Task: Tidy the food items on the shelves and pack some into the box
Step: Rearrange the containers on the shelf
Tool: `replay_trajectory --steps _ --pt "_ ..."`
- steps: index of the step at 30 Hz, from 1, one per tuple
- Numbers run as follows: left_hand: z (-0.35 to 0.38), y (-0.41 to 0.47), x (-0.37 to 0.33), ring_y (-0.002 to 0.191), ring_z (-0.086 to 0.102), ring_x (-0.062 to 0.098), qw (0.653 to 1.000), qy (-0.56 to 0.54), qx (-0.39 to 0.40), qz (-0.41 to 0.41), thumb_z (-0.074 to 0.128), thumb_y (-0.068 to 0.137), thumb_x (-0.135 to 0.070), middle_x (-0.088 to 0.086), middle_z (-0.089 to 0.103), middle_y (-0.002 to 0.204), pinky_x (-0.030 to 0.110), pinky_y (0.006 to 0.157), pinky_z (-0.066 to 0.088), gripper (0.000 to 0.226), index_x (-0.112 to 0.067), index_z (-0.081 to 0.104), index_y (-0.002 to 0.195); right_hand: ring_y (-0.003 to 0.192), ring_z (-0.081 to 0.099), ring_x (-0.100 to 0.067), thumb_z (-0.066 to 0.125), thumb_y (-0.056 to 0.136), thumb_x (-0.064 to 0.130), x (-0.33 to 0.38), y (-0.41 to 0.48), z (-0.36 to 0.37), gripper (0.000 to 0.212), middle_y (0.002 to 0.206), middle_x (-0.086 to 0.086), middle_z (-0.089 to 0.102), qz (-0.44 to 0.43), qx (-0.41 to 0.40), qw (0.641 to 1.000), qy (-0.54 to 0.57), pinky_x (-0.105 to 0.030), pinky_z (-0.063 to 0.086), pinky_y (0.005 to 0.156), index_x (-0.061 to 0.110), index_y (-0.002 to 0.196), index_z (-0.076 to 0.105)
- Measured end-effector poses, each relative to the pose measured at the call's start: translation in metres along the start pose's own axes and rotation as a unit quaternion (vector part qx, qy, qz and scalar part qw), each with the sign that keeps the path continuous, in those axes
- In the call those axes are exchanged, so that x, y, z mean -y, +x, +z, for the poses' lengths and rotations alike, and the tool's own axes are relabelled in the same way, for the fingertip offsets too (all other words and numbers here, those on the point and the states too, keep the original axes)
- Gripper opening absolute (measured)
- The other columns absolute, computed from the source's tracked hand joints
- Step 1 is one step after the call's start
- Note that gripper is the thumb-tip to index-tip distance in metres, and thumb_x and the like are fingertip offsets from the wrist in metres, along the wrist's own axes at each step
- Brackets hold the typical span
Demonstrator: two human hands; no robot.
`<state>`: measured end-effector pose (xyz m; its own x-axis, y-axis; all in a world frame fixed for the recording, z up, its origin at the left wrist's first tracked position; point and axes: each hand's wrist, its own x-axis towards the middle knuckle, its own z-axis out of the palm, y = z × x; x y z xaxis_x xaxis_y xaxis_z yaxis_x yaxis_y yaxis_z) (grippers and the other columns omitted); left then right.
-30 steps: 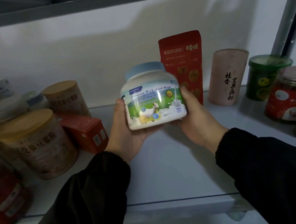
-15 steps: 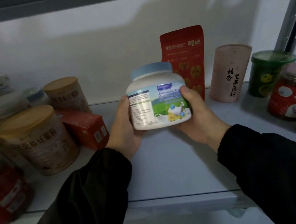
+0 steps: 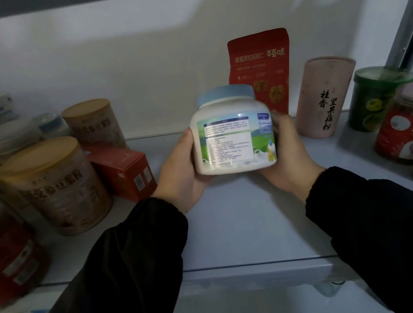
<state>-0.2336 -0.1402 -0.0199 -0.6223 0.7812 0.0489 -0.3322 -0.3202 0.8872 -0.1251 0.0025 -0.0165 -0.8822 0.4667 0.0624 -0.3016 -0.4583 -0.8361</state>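
Now left hand (image 3: 178, 171), right hand (image 3: 289, 153): fingers (image 3: 189, 142) curled round jar (image 3: 232, 139) above pale shelf (image 3: 236, 219), white wall (image 3: 132, 60) behind.

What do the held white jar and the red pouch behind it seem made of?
White jar: probably smooth plastic, since its surface shows a soft glare, with a matte blue lid. Red pouch: likely flexible matte film, its top edge slightly wavy.
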Motion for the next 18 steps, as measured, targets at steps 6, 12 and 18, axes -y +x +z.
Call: replay_trajectory --steps 6,12,18 --pt "-0.010 0.003 0.006 0.140 0.053 0.037 0.999 0.023 0.022 0.043 0.073 0.087 -0.061 0.021 0.055 0.150 0.064 0.114 0.042 0.094 -0.010 0.036 0.157 0.134 0.058 -0.036 0.029 0.103 0.046 0.000 -0.005 0.002 0.064 0.143 -0.018 0.062 0.037 0.008 0.999 0.018 -0.057 0.044 0.114 0.008 0.149 0.053" --pt "-0.014 0.002 0.006 0.141 0.050 0.041 0.996 0.036 0.040 0.069 0.083 0.074 -0.066 0.025 0.051 0.152 0.068 0.115 0.037 0.114 -0.007 0.031 0.157 0.118 0.069 -0.032 0.033 0.100 0.044 0.001 -0.007 0.005 0.055 0.134 -0.015 0.069 0.040 0.012 0.999 0.028 -0.047 0.058 0.097 0.013 0.131 0.065" --pt "-0.012 0.002 0.005 0.140 0.052 0.038 0.998 0.011 0.024 0.064 0.087 0.069 -0.067 0.023 0.054 0.150 0.064 0.116 0.040 0.122 -0.003 0.030 0.156 0.136 0.056 -0.039 0.031 0.102 0.042 -0.001 -0.004 0.002 0.059 0.146 -0.021 0.059 0.008 -0.006 1.000 -0.002 -0.059 0.041 0.116 0.008 0.142 0.058"
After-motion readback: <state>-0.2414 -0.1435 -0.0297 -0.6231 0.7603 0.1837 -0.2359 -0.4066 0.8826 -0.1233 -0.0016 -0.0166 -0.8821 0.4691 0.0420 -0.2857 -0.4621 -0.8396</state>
